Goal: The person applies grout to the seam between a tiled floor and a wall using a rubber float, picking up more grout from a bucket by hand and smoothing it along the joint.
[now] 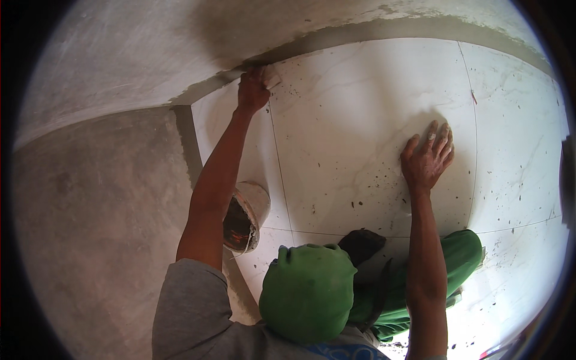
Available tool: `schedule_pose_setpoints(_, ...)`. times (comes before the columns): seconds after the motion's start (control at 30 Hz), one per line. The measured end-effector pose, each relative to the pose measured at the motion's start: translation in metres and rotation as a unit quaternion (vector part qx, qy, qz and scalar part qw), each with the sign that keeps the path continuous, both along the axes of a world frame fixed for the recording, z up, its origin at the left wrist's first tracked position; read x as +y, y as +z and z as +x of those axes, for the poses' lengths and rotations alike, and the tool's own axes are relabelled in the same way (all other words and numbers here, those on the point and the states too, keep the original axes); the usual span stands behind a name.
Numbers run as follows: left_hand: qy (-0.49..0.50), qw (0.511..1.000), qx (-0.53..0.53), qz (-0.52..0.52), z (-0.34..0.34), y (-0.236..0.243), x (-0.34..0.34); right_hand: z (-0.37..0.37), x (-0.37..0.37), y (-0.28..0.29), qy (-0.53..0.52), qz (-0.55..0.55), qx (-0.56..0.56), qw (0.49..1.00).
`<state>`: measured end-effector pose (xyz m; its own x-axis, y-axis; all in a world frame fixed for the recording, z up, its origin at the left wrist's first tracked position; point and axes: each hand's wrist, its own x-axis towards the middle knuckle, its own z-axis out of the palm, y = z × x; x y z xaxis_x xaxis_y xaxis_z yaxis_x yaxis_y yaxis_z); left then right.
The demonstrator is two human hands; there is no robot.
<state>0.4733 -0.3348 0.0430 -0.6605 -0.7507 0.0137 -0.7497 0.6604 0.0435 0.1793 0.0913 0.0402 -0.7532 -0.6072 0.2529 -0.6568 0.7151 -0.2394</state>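
My left hand is stretched far forward to the joint between the tiles and the wall. Its fingers close on a small pale pad; whether this is a sponge or a folded cloth I cannot tell. The pad lies against the edge of a large white marbled tile. Flat on the same tile rests my right hand, fingers apart and tips coated with whitish residue. Below my left forearm is a dirty bucket with a thin handle and dark contents.
A grey cement wall runs along the far side, with a darker mortar strip at its foot. Bare concrete lies to the left. Dark crumbs dot the tiles. My green-trousered leg and a dark shoe are near.
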Motion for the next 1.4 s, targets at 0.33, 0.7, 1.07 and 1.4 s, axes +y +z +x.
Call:
schedule_pose_setpoints(0.33,0.026,0.999,0.018,0.014,-0.104,0.014,0.06,0.004,-0.005,0.002,-0.008,0.014,-0.001,1.0)
schedule_pose_setpoints(0.7,-0.066,0.993,-0.004,0.096,-0.219,0.029,0.119,0.004,-0.001,0.003,-0.006,0.012,-0.013,1.0)
schedule_pose_setpoints(1.07,0.017,0.996,-0.081,-0.016,-0.063,0.013,0.023,0.011,-0.008,0.009,0.001,-0.013,-0.019,1.0)
schedule_pose_setpoints(1.4,-0.141,0.98,0.133,0.036,-0.183,-0.006,0.122,-0.001,0.0,0.002,0.0,-0.001,-0.001,1.0)
